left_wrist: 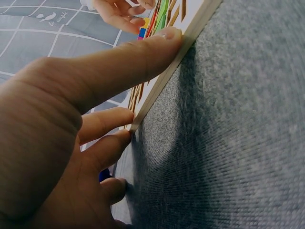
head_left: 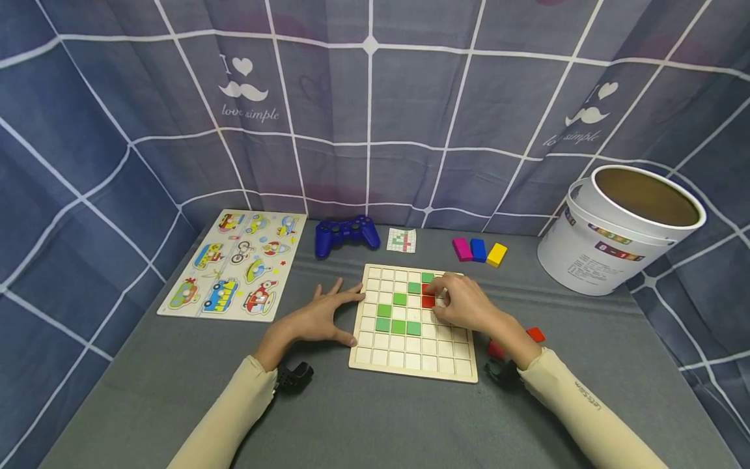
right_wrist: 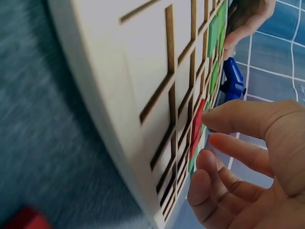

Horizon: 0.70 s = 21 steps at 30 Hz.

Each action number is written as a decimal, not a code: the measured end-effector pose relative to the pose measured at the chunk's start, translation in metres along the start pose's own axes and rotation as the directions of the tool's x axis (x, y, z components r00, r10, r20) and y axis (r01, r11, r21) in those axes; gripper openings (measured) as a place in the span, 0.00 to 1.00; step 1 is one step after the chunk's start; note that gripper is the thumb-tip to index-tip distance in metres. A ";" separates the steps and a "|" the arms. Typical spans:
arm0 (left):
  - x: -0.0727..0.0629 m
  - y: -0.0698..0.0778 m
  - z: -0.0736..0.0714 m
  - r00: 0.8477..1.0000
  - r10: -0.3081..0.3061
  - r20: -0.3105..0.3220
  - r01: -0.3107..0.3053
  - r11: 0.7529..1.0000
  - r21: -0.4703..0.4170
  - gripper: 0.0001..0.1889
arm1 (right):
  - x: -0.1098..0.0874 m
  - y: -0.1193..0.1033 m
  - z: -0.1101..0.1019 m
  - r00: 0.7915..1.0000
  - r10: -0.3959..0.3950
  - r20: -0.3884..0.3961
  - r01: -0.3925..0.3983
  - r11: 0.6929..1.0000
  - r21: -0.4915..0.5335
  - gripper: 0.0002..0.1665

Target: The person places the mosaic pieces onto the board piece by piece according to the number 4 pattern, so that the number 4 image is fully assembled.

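Note:
A wooden grid board (head_left: 413, 362) lies flat, with several green tiles (head_left: 398, 327) and red tiles (head_left: 428, 302) in its squares. At its left edge rests my left hand (head_left: 319, 318), fingers extended and spread. In the left wrist view the thumb (left_wrist: 152, 51) touches the board's rim, and two fingertips reach the edge farther along. Over the upper right squares is my right hand (head_left: 471, 303), its fingertips right at the red tiles and partly covering one. The right wrist view shows thumb and forefinger slightly apart beside the red tile (right_wrist: 196, 129), the other fingers loosely bent.
Loose red tiles (head_left: 536, 335) lie by the right forearm. Behind the board are a blue game controller (head_left: 347, 234), a small pattern card (head_left: 401, 240) and pink, blue and yellow blocks (head_left: 478, 251). A picture puzzle board (head_left: 234, 264) lies left; a white bucket (head_left: 609, 244) stands right.

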<state>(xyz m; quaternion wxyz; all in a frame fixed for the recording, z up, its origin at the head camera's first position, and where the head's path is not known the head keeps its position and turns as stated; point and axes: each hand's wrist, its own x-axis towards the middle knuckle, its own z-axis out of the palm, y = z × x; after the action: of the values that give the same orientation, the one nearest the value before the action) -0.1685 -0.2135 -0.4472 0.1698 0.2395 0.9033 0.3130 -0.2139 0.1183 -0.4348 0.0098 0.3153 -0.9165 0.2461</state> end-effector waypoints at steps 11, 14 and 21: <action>0.000 0.001 0.000 1.000 0.009 -0.001 -0.009 1.000 -0.002 0.50 | -0.036 0.025 -0.024 0.998 0.053 -0.038 -0.053 0.999 -0.011 0.15; -0.001 0.001 -0.001 1.000 0.014 -0.010 -0.014 1.000 -0.006 0.50 | -0.045 0.032 -0.031 0.998 0.063 -0.032 -0.064 0.998 -0.025 0.15; -0.002 0.000 -0.001 1.000 0.026 -0.015 -0.026 1.000 -0.010 0.51 | -0.063 0.044 -0.048 0.994 0.114 0.004 -0.113 0.991 -0.073 0.16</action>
<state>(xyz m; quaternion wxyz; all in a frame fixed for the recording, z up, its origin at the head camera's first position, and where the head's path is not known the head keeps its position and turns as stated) -0.1672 -0.2149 -0.4462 0.1603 0.2479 0.8997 0.3214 -0.1953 0.2064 -0.4231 0.0038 0.2631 -0.9413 0.2113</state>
